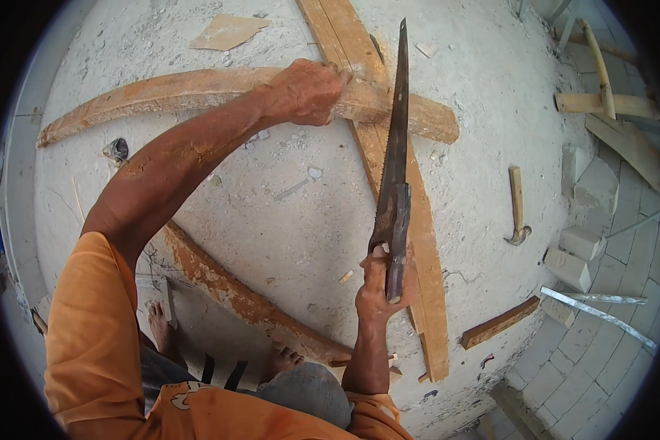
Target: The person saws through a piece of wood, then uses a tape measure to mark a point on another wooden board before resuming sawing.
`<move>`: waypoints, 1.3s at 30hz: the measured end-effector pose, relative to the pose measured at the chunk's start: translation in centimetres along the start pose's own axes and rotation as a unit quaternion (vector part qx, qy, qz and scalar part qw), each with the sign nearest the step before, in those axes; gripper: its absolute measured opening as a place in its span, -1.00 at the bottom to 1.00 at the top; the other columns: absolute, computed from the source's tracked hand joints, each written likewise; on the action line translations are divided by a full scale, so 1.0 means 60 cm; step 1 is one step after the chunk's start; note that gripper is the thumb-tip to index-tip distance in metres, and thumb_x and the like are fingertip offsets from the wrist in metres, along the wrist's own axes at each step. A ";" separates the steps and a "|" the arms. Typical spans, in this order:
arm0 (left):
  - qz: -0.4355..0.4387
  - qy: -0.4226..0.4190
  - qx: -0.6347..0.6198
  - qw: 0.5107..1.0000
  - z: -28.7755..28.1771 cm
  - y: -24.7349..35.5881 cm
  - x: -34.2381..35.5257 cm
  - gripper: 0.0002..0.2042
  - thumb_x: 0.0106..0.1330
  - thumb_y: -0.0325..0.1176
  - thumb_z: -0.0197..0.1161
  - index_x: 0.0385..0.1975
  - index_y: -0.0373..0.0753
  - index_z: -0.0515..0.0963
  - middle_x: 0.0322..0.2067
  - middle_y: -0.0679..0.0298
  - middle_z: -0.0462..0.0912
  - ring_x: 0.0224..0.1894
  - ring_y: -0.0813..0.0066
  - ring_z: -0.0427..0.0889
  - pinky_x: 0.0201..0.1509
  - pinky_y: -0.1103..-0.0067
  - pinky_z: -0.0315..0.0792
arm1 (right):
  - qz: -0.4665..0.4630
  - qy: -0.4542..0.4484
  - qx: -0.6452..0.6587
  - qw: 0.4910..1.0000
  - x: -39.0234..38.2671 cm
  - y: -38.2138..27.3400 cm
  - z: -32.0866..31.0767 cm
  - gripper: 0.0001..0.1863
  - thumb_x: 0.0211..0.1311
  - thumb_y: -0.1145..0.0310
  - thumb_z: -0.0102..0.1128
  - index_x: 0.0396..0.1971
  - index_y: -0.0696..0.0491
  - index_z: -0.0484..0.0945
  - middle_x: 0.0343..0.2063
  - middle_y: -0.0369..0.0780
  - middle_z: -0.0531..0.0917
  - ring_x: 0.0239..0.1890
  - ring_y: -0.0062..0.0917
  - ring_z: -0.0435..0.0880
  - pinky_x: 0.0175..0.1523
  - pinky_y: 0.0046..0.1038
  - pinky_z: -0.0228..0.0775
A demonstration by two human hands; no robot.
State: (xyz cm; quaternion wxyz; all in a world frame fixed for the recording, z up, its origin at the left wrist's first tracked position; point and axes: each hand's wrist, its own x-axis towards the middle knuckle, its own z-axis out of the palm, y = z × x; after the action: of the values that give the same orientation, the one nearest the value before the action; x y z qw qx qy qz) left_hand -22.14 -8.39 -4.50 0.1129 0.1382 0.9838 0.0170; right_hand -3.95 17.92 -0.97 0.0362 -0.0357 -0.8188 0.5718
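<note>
Mid-cut, it seems: left hand [304, 92] clenched around a crosswise plank [198, 92], right hand [378, 290] grasping a handsaw [396, 161] over the long board [418, 242], needing a steady stroke.

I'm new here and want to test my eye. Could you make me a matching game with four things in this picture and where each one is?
Things:
1. saw
2. hammer
3. left hand
4. metal strip

Places:
A. gripping the curved plank
B. lying alone on the concrete, right of the long plank
C. held by the right hand, blade pointing away
D. on the tiled floor at lower right

Pairs: 1-C, 2-B, 3-A, 4-D
</note>
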 end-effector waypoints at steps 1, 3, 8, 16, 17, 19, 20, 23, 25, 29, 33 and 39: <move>0.001 0.001 0.000 1.000 -0.003 0.001 0.001 -0.36 -0.02 -0.27 0.46 0.07 -0.43 0.41 -0.24 -0.06 0.61 -0.18 0.11 0.68 -0.18 0.38 0.63 | 0.006 -0.003 -0.016 1.000 -0.015 -0.007 -0.014 -0.60 0.13 0.65 0.16 0.02 0.37 0.48 -0.41 -0.10 0.66 -0.57 -0.61 0.58 -0.48 -0.56 0.43; 0.004 0.004 -0.024 1.000 -0.008 0.000 0.003 -0.36 -0.03 -0.27 0.47 0.05 -0.45 0.41 -0.28 -0.07 0.61 -0.24 0.11 0.69 -0.23 0.38 0.64 | -0.015 0.000 -0.023 1.000 -0.007 0.002 -0.014 -0.59 0.12 0.66 0.15 0.03 0.38 0.47 -0.40 -0.07 0.67 -0.57 -0.59 0.58 -0.47 -0.55 0.44; -0.005 -0.008 -0.033 0.999 -0.028 -0.001 0.026 -0.34 -0.05 -0.25 0.49 0.04 -0.47 0.40 -0.28 -0.08 0.62 -0.26 0.12 0.69 -0.21 0.40 0.63 | -0.110 0.024 -0.080 0.990 0.045 -0.006 0.034 -0.54 0.06 0.70 0.19 0.03 0.44 0.44 -0.38 0.00 0.67 -0.57 -0.55 0.59 -0.44 -0.53 0.44; -0.016 -0.020 -0.039 0.999 -0.013 -0.007 0.014 -0.32 -0.07 -0.24 0.51 0.05 -0.44 0.40 -0.21 -0.09 0.61 -0.22 0.12 0.69 -0.10 0.39 0.61 | -0.104 0.045 0.034 0.993 0.047 -0.018 0.006 -0.56 0.17 0.58 0.16 0.08 0.36 0.42 -0.59 -0.18 0.58 -0.68 -0.64 0.45 -0.59 -0.58 0.29; -0.020 -0.005 -0.028 0.999 -0.012 0.004 0.015 -0.32 -0.07 -0.23 0.50 0.05 -0.44 0.40 -0.20 -0.09 0.61 -0.21 0.11 0.69 -0.10 0.38 0.62 | -0.121 0.054 0.052 0.990 0.065 -0.032 0.006 -0.57 0.17 0.59 0.16 0.07 0.34 0.44 -0.59 -0.20 0.56 -0.69 -0.67 0.43 -0.60 -0.59 0.30; -0.029 0.013 -0.017 0.999 -0.009 0.015 0.014 -0.33 -0.06 -0.22 0.50 0.05 -0.43 0.41 -0.20 -0.09 0.62 -0.21 0.11 0.69 -0.10 0.38 0.62 | -0.097 0.053 0.041 0.993 0.124 -0.052 0.025 -0.57 0.18 0.57 0.16 0.08 0.33 0.45 -0.62 -0.25 0.53 -0.68 -0.68 0.43 -0.58 -0.59 0.35; -0.029 0.020 -0.005 0.999 -0.003 0.015 0.013 -0.34 -0.04 -0.22 0.48 0.05 -0.43 0.41 -0.20 -0.09 0.62 -0.20 0.11 0.69 -0.12 0.38 0.63 | -0.106 0.046 0.027 0.993 0.160 -0.054 0.045 -0.60 0.18 0.57 0.17 0.04 0.33 0.47 -0.63 -0.27 0.52 -0.67 -0.69 0.44 -0.57 -0.60 0.36; -0.028 0.028 0.002 0.999 0.000 0.011 0.013 -0.37 -0.02 -0.23 0.45 0.04 -0.43 0.42 -0.20 -0.08 0.62 -0.19 0.11 0.70 -0.15 0.39 0.65 | -0.097 0.022 0.019 0.995 0.227 -0.063 0.095 -0.63 0.17 0.59 0.16 0.01 0.34 0.49 -0.50 -0.23 0.57 -0.53 -0.67 0.50 -0.41 -0.59 0.39; -0.034 0.026 0.000 0.999 -0.002 0.007 0.009 -0.38 -0.02 -0.24 0.44 0.04 -0.43 0.42 -0.21 -0.08 0.62 -0.18 0.11 0.70 -0.16 0.40 0.65 | -0.077 -0.003 0.031 0.997 0.235 -0.067 0.109 -0.62 0.17 0.61 0.15 0.01 0.36 0.49 -0.37 -0.18 0.63 -0.39 -0.63 0.56 -0.27 -0.58 0.42; -0.018 0.027 -0.001 0.999 -0.005 0.008 0.006 -0.41 -0.01 -0.28 0.42 0.04 -0.43 0.43 -0.22 -0.08 0.63 -0.18 0.11 0.70 -0.14 0.41 0.64 | -0.024 -0.023 0.032 0.999 0.238 -0.063 0.117 -0.69 0.17 0.60 0.13 -0.07 0.35 0.52 -0.36 -0.18 0.62 -0.32 -0.61 0.55 -0.17 -0.54 0.42; -0.012 0.035 -0.005 0.999 -0.011 0.011 0.010 -0.41 0.00 -0.28 0.42 0.04 -0.42 0.43 -0.21 -0.08 0.63 -0.16 0.12 0.69 -0.13 0.39 0.63 | -0.083 -0.001 -0.005 0.997 0.242 -0.047 0.125 -0.72 0.17 0.60 0.13 -0.10 0.34 0.52 -0.46 -0.24 0.59 -0.44 -0.66 0.51 -0.31 -0.57 0.40; -0.018 0.030 -0.006 0.999 0.016 -0.006 0.001 -0.37 0.02 -0.24 0.44 0.08 -0.42 0.41 -0.21 -0.08 0.63 -0.13 0.13 0.68 -0.13 0.40 0.62 | 0.049 0.012 0.082 0.995 0.081 -0.030 0.051 -0.74 0.18 0.57 0.10 -0.12 0.33 0.50 -0.60 -0.27 0.50 -0.66 -0.65 0.41 -0.49 -0.55 0.35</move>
State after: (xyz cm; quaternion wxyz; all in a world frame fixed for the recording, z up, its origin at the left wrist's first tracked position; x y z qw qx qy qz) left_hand -22.04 -8.70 -5.47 0.0842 0.1194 0.9890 0.0249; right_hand -9.15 14.91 -0.25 0.0210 -0.0792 -0.7658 0.6378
